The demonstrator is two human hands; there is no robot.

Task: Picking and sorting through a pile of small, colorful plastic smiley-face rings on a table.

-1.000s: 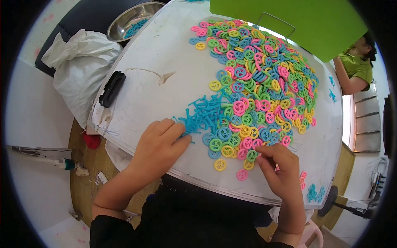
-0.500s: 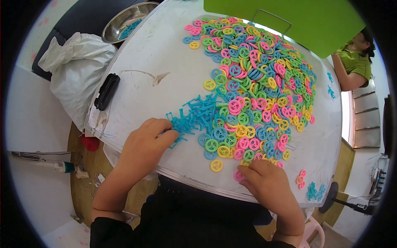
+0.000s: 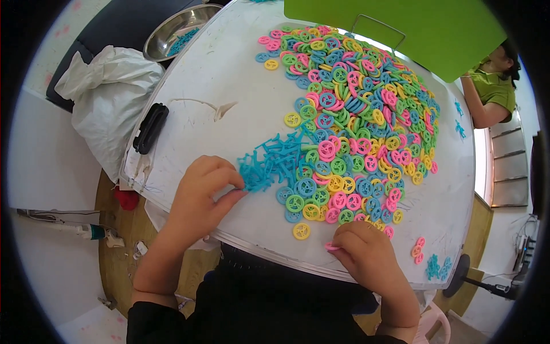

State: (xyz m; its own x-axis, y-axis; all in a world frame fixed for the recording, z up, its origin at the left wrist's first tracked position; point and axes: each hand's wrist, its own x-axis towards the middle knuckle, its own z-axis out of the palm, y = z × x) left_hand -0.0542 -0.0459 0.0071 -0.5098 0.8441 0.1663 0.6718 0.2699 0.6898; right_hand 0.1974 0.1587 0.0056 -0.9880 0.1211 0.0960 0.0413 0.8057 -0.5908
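Observation:
My left hand [image 3: 207, 192] is at the near-left edge of a heap of thin teal plastic axle-like pieces [image 3: 274, 163]. Its thumb and forefinger are pinched on one of these pieces, mostly hidden by the fingertips. Near the table's front edge, my right hand [image 3: 368, 255] grips a small pink plastic wheel [image 3: 331, 246], seen nearly edge-on between thumb and fingers. A large pile of spoked toy wheels [image 3: 358, 114] in pink, yellow, green and blue spreads beyond both hands. One yellow wheel [image 3: 301, 231] lies apart, between the hands.
A black handle-like object [image 3: 150, 128] lies at the white table's [image 3: 189, 132] left edge. Beyond are a white sack [image 3: 117, 97] and a metal bowl [image 3: 166, 43] with teal pieces. A green board [image 3: 395, 28] stands at the back; a person in green [image 3: 492, 92] sits far right.
My left thumb and forefinger have come together at the teal heap's edge. My right hand has raised the pink wheel from lying flat and tilted it on edge.

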